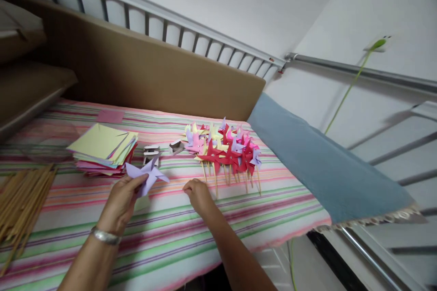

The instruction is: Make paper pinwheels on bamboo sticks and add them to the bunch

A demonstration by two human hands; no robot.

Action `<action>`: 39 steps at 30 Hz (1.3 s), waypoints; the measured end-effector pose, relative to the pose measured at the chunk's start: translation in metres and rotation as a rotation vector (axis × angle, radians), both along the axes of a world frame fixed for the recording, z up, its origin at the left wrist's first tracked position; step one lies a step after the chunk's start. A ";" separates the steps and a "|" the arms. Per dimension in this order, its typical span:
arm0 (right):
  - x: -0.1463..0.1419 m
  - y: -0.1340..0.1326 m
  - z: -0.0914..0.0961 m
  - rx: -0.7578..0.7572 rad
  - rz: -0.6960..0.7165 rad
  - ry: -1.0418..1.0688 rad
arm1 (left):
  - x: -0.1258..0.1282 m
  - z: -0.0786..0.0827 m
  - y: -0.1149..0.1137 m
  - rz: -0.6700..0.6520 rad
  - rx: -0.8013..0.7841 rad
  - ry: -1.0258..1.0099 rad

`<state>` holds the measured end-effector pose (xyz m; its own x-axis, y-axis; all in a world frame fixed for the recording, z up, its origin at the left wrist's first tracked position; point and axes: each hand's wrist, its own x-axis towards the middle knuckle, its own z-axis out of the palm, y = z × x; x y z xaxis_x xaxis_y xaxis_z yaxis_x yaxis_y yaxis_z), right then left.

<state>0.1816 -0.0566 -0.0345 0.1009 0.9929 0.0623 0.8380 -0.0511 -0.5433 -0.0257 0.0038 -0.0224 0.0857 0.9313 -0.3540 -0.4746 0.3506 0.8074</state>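
My left hand (119, 202) is closed on a folded lilac paper pinwheel (147, 175), held just above the striped cloth (164, 232). My right hand (198, 195) rests on the cloth with its fingers curled together, close to the stick ends of a heap of finished pinwheels (227, 148) in red, pink, yellow and lilac. What the right fingers hold, if anything, is too small to see. A silver bangle sits on my left wrist.
A stack of coloured paper squares (102, 148) lies left of centre. Wooden sticks (20, 200) lie at the left edge. Small white and grey objects (152, 151) sit behind the lilac pinwheel. A brown board (143, 68), a blue cloth (324, 168) and metal rails stand behind and right.
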 end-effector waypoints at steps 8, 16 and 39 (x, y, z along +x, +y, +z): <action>-0.010 0.005 0.055 0.238 0.047 0.524 | 0.015 0.012 -0.006 0.175 -0.021 -0.071; -0.025 0.012 0.048 0.311 0.130 0.575 | 0.039 0.010 -0.008 0.214 -0.021 -0.174; -0.032 0.025 0.042 0.190 0.073 0.511 | 0.055 0.008 -0.024 0.001 0.110 -0.102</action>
<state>0.1497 -0.0314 0.0080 0.0968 0.9746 0.2020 0.4632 0.1356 -0.8758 0.0291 -0.0205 -0.0139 0.1153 0.9641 -0.2390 -0.5565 0.2620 0.7884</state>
